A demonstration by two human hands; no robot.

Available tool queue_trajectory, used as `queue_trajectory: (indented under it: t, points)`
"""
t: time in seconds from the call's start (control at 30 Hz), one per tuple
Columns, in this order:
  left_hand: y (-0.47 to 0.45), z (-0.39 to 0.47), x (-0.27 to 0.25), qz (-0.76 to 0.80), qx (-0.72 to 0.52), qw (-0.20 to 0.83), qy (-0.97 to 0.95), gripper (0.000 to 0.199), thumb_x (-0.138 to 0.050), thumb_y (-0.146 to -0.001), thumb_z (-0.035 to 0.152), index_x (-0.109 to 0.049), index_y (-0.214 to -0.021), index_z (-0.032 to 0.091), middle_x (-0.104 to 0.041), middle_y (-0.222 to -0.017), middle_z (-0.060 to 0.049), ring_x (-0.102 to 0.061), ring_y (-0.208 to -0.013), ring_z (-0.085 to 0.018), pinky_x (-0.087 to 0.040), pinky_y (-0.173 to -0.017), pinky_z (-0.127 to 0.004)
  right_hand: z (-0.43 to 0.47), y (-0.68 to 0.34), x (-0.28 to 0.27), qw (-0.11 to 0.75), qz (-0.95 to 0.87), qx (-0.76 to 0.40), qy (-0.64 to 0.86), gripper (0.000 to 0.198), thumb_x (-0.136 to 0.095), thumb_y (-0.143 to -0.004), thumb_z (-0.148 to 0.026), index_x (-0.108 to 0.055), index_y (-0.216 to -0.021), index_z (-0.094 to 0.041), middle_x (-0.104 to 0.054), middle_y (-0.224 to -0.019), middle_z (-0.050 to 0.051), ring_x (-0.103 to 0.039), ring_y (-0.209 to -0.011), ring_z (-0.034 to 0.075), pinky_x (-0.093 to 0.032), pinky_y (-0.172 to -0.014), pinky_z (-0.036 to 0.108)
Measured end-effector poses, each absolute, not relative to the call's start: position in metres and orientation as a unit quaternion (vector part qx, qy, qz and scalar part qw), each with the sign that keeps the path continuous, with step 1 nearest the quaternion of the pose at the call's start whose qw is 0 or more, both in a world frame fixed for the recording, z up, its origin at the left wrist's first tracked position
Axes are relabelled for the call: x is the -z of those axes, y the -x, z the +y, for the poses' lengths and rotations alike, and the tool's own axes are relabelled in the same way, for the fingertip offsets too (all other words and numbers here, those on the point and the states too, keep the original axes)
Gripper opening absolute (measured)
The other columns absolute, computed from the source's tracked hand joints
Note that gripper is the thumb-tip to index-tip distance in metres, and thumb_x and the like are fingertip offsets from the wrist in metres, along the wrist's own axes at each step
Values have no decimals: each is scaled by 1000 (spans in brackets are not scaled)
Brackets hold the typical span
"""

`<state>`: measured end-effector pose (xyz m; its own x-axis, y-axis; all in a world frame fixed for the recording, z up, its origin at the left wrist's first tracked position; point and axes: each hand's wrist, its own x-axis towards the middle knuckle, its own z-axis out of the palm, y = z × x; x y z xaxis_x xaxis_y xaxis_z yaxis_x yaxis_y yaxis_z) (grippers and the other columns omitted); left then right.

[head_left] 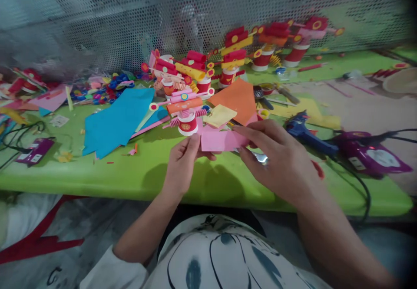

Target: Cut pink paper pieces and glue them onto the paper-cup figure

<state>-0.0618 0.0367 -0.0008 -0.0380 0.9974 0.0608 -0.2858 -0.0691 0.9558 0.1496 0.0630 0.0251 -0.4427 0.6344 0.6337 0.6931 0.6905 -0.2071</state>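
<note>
Two bare hands, the left hand and the right hand, held a pink paper strip by opposite ends above a lime-green table. Just beyond stood a paper-cup figure with pink coiled arms. Blue paper lay to the left, orange paper behind the strip. To the right were a blue glue gun and a purple box with cables. A perforated metal screen rose behind.

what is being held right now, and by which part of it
A pink piece of paper, held by its two ends: the left hand at its left end, the right hand at its right.
</note>
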Motion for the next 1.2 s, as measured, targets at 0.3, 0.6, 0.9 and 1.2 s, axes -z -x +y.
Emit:
queue_trajectory:
  t: [0.3,0.6,0.9,1.2]
  points:
    - [52,31,8,449,-575,532,-431,29,-78,-92,48,-86,-93,21,-82,-88,-6,-71,-77,-17,-56,-79,-29,61,-145,-18,364,-836,62,405,48,-64,-95,-17,-63,-142,-22,-59,-142,20,-72,-103,30,-63,-80,46]
    - [46,33,7,464,-580,526,-415,35,-75,-94,50,-84,-78,21,-83,-90,-7,-73,-87,-19,-54,-92,-32,41,-152,-15,409,-834,25,369,24,-63,-88,-6,-74,-101,-23,-64,-129,17,-65,-89,27,-59,-78,49]
    - [41,30,1,489,-550,515,-439,34,-79,-89,47,-81,-67,21,-77,-75,-3,-69,-81,-19,-54,-79,-30,52,-139,-3,396,-847,94,342,31,-67,-95,-11,-75,-120,-28,-72,-127,14,-67,-87,23,-58,-77,44]
    - [39,28,5,499,-555,500,-439,39,-75,-93,49,-78,-68,20,-69,-69,0,-60,-73,-15,-46,-71,-27,44,-143,-7,460,-822,-64,329,9,-76,-91,-17,-69,-91,-23,-69,-108,9,-71,-98,24,-59,-79,40]
